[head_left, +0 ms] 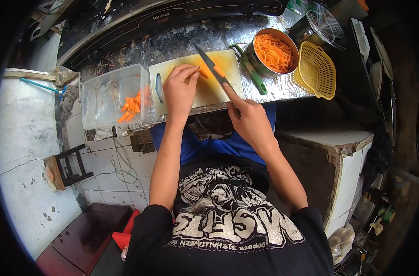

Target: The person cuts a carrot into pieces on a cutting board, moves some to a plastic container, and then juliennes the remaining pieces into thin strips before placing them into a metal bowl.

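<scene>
My right hand (251, 120) is wrapped round the handle of a kitchen knife (205, 56), its index finger stretched along toward the blade. The blade slants over a white cutting board (233, 69), with a cut carrot piece (219, 71) against its right side. Left of the blade, my left hand (180, 88) has its fingers bent and pinched at another carrot piece (203, 72), partly hidden by the fingertips. Beside the board on the left, a clear plastic container (99, 99) holds several carrot chunks (132, 106).
Right of the board lie a green-handled peeler (253, 77), a metal pot (261, 68) full of carrot strips (273, 51), and a yellow plastic basket (328, 76). A wire strainer (326, 25) stands behind them. A black Rinnai stove (182, 16) runs along the back.
</scene>
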A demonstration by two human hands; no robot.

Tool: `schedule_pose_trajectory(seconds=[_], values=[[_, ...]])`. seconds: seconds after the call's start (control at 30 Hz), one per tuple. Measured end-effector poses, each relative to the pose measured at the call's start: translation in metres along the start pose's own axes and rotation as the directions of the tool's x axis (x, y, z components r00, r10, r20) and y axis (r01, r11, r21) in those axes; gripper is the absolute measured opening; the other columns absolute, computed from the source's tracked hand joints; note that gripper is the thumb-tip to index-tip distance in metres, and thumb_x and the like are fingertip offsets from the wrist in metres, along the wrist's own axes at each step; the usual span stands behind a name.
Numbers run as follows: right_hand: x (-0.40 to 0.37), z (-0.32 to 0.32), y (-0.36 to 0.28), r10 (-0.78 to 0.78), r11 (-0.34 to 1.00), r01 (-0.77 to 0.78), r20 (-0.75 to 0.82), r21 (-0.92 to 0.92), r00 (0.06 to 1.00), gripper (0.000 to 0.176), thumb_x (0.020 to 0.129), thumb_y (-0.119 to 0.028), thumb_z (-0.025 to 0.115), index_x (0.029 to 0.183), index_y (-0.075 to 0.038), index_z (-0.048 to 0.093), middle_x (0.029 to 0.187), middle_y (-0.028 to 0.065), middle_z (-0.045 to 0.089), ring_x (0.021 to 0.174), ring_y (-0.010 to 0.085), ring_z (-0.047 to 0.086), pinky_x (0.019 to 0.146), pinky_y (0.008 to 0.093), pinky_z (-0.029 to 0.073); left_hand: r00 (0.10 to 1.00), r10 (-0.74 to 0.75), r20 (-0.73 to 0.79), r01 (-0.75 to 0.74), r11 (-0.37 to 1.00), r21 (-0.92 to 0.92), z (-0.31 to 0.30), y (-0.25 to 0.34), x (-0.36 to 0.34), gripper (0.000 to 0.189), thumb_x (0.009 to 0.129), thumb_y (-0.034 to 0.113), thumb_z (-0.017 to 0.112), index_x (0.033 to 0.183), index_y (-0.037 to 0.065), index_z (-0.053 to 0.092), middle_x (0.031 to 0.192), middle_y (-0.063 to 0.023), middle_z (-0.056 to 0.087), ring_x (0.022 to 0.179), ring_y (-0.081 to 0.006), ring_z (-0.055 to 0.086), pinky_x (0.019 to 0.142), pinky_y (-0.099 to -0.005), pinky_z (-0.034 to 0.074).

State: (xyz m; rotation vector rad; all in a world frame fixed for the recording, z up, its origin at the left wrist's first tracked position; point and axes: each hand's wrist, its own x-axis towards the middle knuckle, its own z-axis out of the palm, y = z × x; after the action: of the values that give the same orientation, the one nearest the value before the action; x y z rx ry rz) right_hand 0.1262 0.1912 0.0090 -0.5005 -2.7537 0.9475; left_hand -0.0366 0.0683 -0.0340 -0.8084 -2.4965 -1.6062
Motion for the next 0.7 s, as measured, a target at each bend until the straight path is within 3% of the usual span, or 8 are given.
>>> schedule_pose_trajectory(seconds=[0.07,0.17,0.23,0.27,0.3,0.37,0.6,0.7], values=[[-0.004,0.003,0.001,0.002,1.0,-0.002,-0.02,0.002,1.0,0.05,0.092,-0.015,0.063,0.142,-0.021,0.058,0.071,0.0246,0.061,0.065,0.0434,0.066,0.061,0.0513,0.054,1.0,-0.011,0.021,0.011,1.0,0.018,-0.005,0.001,-0.003,0.02,0.086,0.002,0.073,0.105,0.001,0.076,0.109,-0.0096,0.072,0.091,-0.0206,0.071,0.08,-0.0288,0.054],[-0.009,0.003,0.0,0.025,0.999,-0.025,0.016,-0.048,1.0,0.049,0.092,-0.017,0.064,0.14,-0.024,0.06,0.075,0.023,0.062,0.063,0.0419,0.066,0.06,0.0499,0.055,0.989,0.14,-0.042,-0.135,0.985,0.103,-0.007,0.011,-0.007,0.027,0.085,-0.001,0.069,0.111,0.003,0.074,0.113,-0.0112,0.07,0.102,-0.0283,0.069,0.088,-0.0354,0.052],[-0.01,0.003,-0.001,0.013,0.997,-0.012,0.022,-0.08,1.0,0.048,0.092,-0.017,0.064,0.139,-0.025,0.061,0.076,0.0224,0.063,0.063,0.0408,0.067,0.06,0.0494,0.055,0.862,0.463,0.207,-0.505,0.825,0.255,-0.009,0.032,-0.009,0.04,0.083,-0.005,0.063,0.12,0.007,0.071,0.12,-0.0113,0.069,0.119,-0.0299,0.063,0.098,-0.0403,0.046],[-0.012,0.003,-0.001,-0.003,0.994,0.007,0.039,-0.109,0.999,0.047,0.092,-0.017,0.064,0.138,-0.025,0.062,0.078,0.0218,0.063,0.063,0.0398,0.067,0.059,0.0488,0.056,0.817,0.47,0.334,-0.547,0.816,0.189,-0.003,0.03,-0.011,0.049,0.081,-0.007,0.059,0.126,0.01,0.068,0.127,-0.0098,0.067,0.129,-0.0266,0.058,0.103,-0.0419,0.04],[-0.013,0.004,-0.001,-0.003,0.994,0.008,0.042,-0.107,0.999,0.047,0.092,-0.017,0.064,0.138,-0.025,0.062,0.078,0.0218,0.063,0.063,0.0398,0.067,0.059,0.0488,0.056,0.819,0.467,0.334,-0.544,0.817,0.191,-0.001,0.026,-0.014,0.049,0.081,-0.007,0.059,0.126,0.01,0.068,0.127,-0.0098,0.067,0.129,-0.0266,0.058,0.103,-0.0419,0.04],[-0.011,0.003,0.001,-0.027,0.988,0.032,0.032,-0.151,0.999,0.045,0.091,-0.017,0.065,0.135,-0.026,0.064,0.077,0.021,0.063,0.061,0.0384,0.067,0.057,0.0475,0.056,0.749,0.415,0.517,-0.577,0.791,0.202,0.003,0.019,-0.015,0.05,0.082,-0.009,0.056,0.126,0.01,0.069,0.128,-0.0075,0.069,0.128,-0.0231,0.06,0.102,-0.0396,0.039],[-0.026,-0.034,0.007,0.027,0.971,-0.003,0.098,-0.239,0.995,0.04,0.088,-0.018,0.067,0.126,-0.028,0.071,0.077,0.015,0.065,0.061,0.0349,0.067,0.059,0.0453,0.055,0.787,0.332,0.52,-0.556,0.746,0.366,-0.013,-0.015,0.003,0.055,0.083,-0.007,0.055,0.134,0.013,0.065,0.138,-0.0065,0.064,0.133,-0.0209,0.057,0.107,-0.0418,0.037],[-0.043,-0.068,0.007,0.074,0.958,-0.033,0.135,-0.285,0.988,0.042,0.086,-0.017,0.07,0.126,-0.028,0.072,0.077,0.0133,0.064,0.067,0.0324,0.067,0.063,0.043,0.055,0.795,0.354,0.493,-0.552,0.759,0.345,-0.017,-0.024,0.008,0.049,0.087,-0.003,0.057,0.132,0.011,0.066,0.135,-0.0076,0.066,0.13,-0.0209,0.059,0.107,-0.0421,0.038]])
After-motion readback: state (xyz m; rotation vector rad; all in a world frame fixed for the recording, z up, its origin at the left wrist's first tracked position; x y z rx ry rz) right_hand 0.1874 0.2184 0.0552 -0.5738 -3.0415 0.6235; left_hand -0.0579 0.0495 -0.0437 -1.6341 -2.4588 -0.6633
